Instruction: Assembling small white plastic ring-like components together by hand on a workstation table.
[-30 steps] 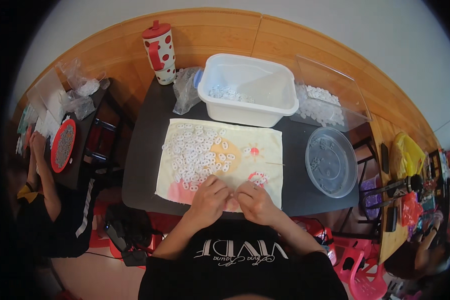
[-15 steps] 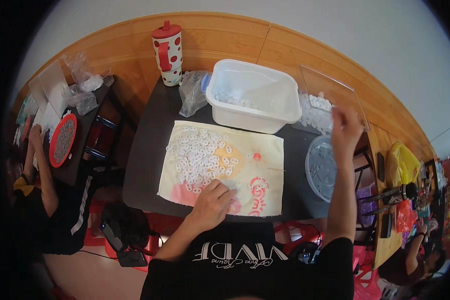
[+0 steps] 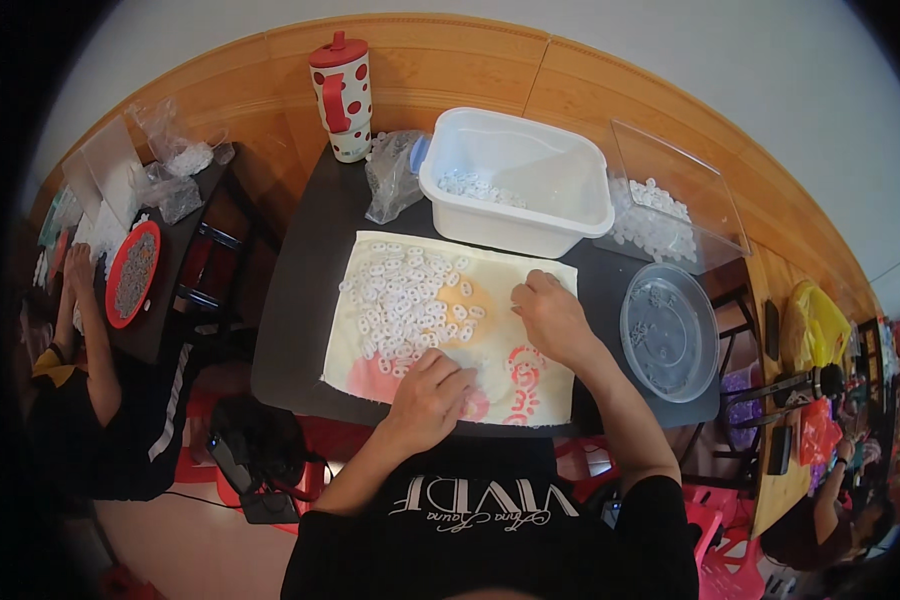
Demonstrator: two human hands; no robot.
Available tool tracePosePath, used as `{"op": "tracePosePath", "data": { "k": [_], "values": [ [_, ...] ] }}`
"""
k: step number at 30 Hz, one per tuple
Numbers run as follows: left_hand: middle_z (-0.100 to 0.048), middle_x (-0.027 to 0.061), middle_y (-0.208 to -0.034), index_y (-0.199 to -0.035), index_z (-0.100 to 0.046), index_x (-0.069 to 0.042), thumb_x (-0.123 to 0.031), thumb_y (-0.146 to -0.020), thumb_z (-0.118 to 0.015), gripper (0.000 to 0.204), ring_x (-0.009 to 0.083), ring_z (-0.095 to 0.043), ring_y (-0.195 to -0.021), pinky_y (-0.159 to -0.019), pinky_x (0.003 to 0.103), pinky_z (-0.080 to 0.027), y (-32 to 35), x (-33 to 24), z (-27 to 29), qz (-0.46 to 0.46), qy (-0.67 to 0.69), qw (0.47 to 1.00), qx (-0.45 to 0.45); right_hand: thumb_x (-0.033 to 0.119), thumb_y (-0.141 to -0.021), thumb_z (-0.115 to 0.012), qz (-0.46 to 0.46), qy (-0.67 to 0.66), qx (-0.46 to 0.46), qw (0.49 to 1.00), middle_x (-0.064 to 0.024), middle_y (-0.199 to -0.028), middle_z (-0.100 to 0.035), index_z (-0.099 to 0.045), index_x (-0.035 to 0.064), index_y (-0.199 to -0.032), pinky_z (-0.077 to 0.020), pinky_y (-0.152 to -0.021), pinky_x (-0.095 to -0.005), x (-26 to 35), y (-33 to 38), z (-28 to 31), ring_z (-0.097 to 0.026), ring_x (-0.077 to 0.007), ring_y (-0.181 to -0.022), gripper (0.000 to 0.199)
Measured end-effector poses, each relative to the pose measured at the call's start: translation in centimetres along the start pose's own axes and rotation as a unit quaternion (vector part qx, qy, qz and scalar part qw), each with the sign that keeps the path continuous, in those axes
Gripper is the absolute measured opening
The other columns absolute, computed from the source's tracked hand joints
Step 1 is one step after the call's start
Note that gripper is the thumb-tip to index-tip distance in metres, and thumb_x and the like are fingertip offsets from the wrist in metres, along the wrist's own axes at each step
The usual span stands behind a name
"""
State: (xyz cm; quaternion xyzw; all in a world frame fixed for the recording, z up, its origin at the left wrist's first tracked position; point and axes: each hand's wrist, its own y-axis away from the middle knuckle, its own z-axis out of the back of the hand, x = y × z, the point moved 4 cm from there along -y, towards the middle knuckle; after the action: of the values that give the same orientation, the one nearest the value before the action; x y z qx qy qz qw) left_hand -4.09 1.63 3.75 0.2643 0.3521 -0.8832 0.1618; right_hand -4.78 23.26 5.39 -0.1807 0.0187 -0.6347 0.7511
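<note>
Many small white oval plastic pieces with two holes lie heaped on the left half of a cream printed cloth. At the cloth's front edge, just right of the heap, rests my left hand, its fingers closed together; whatever they hold is hidden. My right hand is over the cloth's right side with fingertips pinched, and I cannot make out what is between them. Beyond the cloth stands a white plastic tub with white pieces in its bottom. A round clear container holding small dark-looking parts sits at the right.
A clear tray of white round pieces stands behind the round container. At the back left are a spotted tumbler and a plastic bag. A person's hands work at another table by a red basket. Another person sits far right.
My right hand has come from the clear tray at the back right down to the cloth's right side. My left hand stays at the cloth's front edge. The view has shifted slightly.
</note>
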Motion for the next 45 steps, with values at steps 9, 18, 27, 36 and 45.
{"op": "tracePosePath", "data": {
  "k": [9,18,27,36,45],
  "values": [
    [-0.063,0.0141,-0.088,-0.101,-0.067,0.004,0.009,-0.076,-0.068,0.026,0.0276,-0.063,-0.08,-0.069,0.035,-0.051,-0.6,-1.0,0.4,0.089,0.1,0.986,-0.102,-0.002,-0.076,-0.071,0.055,-0.269,-0.022,0.961,-0.0137,-0.086,-0.061,-0.065,0.0021,-0.092,-0.0504,-0.064,-0.0389,6.8,4.7,2.1,-0.062,-0.0333,-0.075,0.018],
    [-0.066,0.0146,-0.09,-0.099,-0.068,0.003,0.007,-0.081,-0.066,0.019,0.0279,-0.065,-0.074,-0.065,0.033,-0.052,0.4,-0.1,0.3,0.105,0.115,0.987,-0.048,-0.001,-0.075,-0.069,0.053,-0.196,-0.052,0.978,-0.0129,-0.088,-0.059,-0.065,0.0022,-0.092,-0.0491,-0.068,-0.0394,5.7,4.6,0.8,-0.06,-0.0317,-0.079,0.017],
    [-0.062,0.0168,-0.088,-0.105,-0.068,0.003,0.003,-0.08,-0.069,0.025,0.0285,-0.065,-0.08,-0.069,0.032,-0.052,-1.1,-1.6,0.6,0.134,-0.088,0.985,-0.063,-0.002,-0.078,-0.065,0.033,-0.125,-0.046,0.991,-0.0137,-0.087,-0.055,-0.065,0.0016,-0.092,-0.0485,-0.068,-0.0367,5.8,4.6,-0.3,-0.057,-0.0318,-0.077,0.015],
    [-0.068,0.0126,-0.098,-0.105,-0.069,0.005,0.007,-0.087,-0.066,0.018,0.0147,-0.066,-0.08,-0.067,0.026,-0.052,-0.9,0.0,-1.8,0.15,0.34,0.92,-0.122,-0.009,-0.087,-0.065,-0.055,-0.484,-0.143,0.861,-0.012,-0.091,-0.066,-0.066,-0.0025,-0.099,-0.0499,-0.067,-0.0259,6.3,6.8,2.1,-0.064,-0.019,-0.077,0.014],
    [-0.069,0.0088,-0.087,-0.099,-0.07,0.004,0.005,-0.09,-0.066,0.01,0.0126,-0.067,-0.07,-0.062,0.023,-0.053,0.3,1.1,-2.8,0.309,0.429,0.841,-0.117,-0.006,-0.074,-0.068,-0.226,-0.045,-0.101,0.968,-0.0141,-0.079,-0.063,-0.066,0.0002,-0.084,-0.0511,-0.066,-0.0375,-9.4,15.9,11.0,-0.064,-0.032,-0.075,0.012]
  ]
}}
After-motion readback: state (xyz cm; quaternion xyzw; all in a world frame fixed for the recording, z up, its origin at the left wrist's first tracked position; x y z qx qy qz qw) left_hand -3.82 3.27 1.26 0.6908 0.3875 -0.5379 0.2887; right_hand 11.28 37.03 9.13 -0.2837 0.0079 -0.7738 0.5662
